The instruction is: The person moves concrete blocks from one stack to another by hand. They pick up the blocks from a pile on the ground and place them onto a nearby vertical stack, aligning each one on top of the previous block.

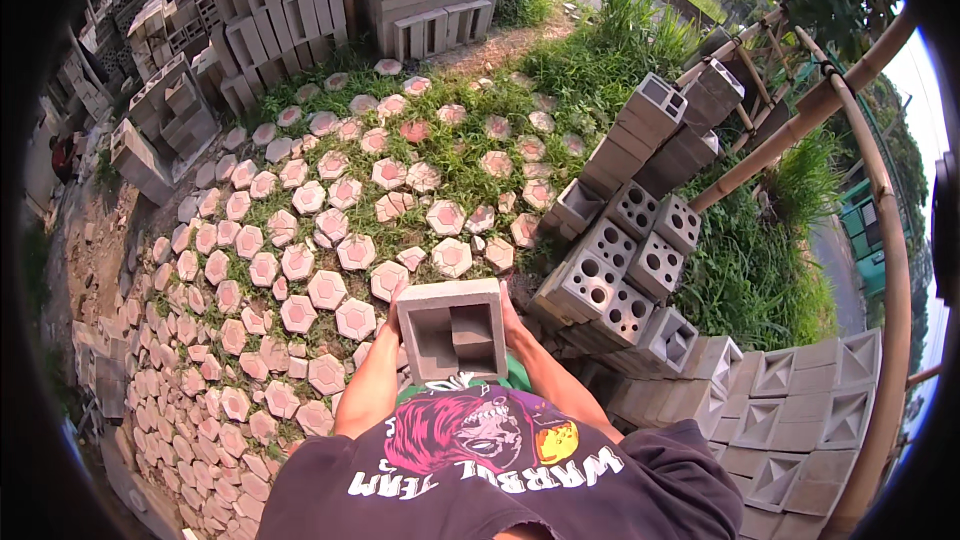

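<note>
A grey hollow concrete block (452, 297) is held up close in front of my body. Its open face points up toward me, and a divider shows inside the hollow. My left hand (394, 314) is closed against the block's left side, and my right hand (509, 316) presses on its right side. Most of the fingers are hidden behind the block's far edges. Below the block, the front of my dark printed shirt (580, 440) fills the lower middle.
Hexagonal paving stones (326, 290) with grass between them cover the ground ahead and left. At right stand stacked blocks with round holes (592, 282), patterned vent blocks (775, 372) and bamboo poles (800, 130). Tall stacks of hollow blocks (280, 10) rise at the back left.
</note>
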Demonstrator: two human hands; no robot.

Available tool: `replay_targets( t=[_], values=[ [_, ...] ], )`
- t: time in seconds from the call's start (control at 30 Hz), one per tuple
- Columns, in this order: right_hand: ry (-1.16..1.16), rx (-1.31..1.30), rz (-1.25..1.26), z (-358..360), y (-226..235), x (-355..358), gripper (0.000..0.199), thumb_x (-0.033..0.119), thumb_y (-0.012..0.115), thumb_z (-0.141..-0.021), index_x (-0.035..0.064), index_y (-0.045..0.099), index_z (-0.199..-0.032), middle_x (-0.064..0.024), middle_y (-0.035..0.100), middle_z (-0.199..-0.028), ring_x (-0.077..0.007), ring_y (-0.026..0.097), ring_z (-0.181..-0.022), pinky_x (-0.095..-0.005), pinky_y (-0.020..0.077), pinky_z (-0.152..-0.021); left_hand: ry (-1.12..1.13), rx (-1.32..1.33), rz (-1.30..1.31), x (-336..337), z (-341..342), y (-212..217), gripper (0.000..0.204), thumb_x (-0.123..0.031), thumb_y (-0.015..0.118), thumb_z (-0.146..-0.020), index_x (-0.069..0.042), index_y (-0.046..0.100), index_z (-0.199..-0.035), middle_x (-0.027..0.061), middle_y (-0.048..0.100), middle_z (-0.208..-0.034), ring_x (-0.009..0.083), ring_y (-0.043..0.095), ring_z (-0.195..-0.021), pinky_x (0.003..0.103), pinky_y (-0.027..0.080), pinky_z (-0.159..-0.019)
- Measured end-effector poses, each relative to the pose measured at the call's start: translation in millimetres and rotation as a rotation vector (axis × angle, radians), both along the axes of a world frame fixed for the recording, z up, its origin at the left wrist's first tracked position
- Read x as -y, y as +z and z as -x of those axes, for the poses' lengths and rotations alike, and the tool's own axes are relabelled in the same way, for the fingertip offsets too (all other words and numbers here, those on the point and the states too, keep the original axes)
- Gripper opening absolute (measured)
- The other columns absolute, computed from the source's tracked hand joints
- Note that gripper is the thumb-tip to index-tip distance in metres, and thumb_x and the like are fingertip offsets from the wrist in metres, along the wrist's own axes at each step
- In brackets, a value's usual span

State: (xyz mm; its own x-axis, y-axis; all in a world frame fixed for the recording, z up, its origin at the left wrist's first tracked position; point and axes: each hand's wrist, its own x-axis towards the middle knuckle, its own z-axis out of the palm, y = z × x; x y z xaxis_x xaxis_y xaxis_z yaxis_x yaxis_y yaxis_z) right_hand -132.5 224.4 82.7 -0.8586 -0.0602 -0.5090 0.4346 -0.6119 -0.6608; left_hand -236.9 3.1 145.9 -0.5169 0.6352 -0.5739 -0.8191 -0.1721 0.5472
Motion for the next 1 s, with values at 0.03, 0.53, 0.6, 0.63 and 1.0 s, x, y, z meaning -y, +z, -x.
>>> replay_targets(
  t=[0.03,0.53,0.6,0.63,1.0],
  values=[
    [-0.015,-0.012,0.065,9.4,-9.2,-23.0,0.084,0.069,0.017,-0.091,0.0037,0.037,-0.14,-0.0138,0.044,-0.139,-0.0276,0.044,-0.125,-0.0395,0.0322,-0.108,-0.016,-0.002,-0.013,-22.2,11.2,-1.2,0.079,-0.07,0.032,-0.087,-0.002,0.057,-0.12,0.0128,0.062,-0.115,0.0255,0.059,-0.101,0.039,0.045,-0.091],
    [0.042,0.022,0.291,130.6,-19.1,-122.2,0.04,0.028,0.04,-0.097,0.0017,0.054,-0.123,-0.0118,0.06,-0.117,-0.0243,0.061,-0.102,-0.0375,0.0498,-0.091,0.19,0.119,0.005,-112.0,99.4,-31.6,0.064,-0.063,0.038,-0.086,-0.011,0.059,-0.117,0.0125,0.063,-0.112,0.0271,0.059,-0.096,0.044,0.047,-0.087],
    [0.005,-0.035,0.222,141.8,-32.2,-133.2,0.04,0.028,0.039,-0.097,0.0013,0.053,-0.124,-0.012,0.06,-0.118,-0.0246,0.061,-0.102,-0.0374,0.0502,-0.091,0.208,0.093,-0.035,-129.9,106.0,-20.3,0.065,-0.063,0.038,-0.088,-0.01,0.058,-0.119,0.0124,0.063,-0.113,0.0274,0.06,-0.097,0.043,0.047,-0.087],
    [-0.036,-0.061,0.141,144.3,-36.6,-132.0,0.04,0.028,0.04,-0.097,0.0014,0.053,-0.124,-0.0125,0.06,-0.118,-0.0246,0.061,-0.102,-0.0378,0.0507,-0.09,0.22,0.105,-0.023,-134.2,107.6,-15.6,0.065,-0.063,0.038,-0.088,-0.01,0.058,-0.119,0.0124,0.063,-0.113,0.0274,0.06,-0.097,0.043,0.047,-0.087],
    [0.007,-0.067,0.108,223.4,-52.4,-152.6,0.043,0.034,0.037,-0.099,0.0054,0.05,-0.129,-0.0099,0.058,-0.122,-0.0227,0.059,-0.107,-0.0366,0.0482,-0.093,0.154,0.099,-0.046,-153.0,207.4,-54.6,0.074,-0.062,0.027,-0.09,-0.001,0.06,-0.114,0.0166,0.065,-0.108,0.0281,0.063,-0.093,0.042,0.05,-0.086]
  ],
)
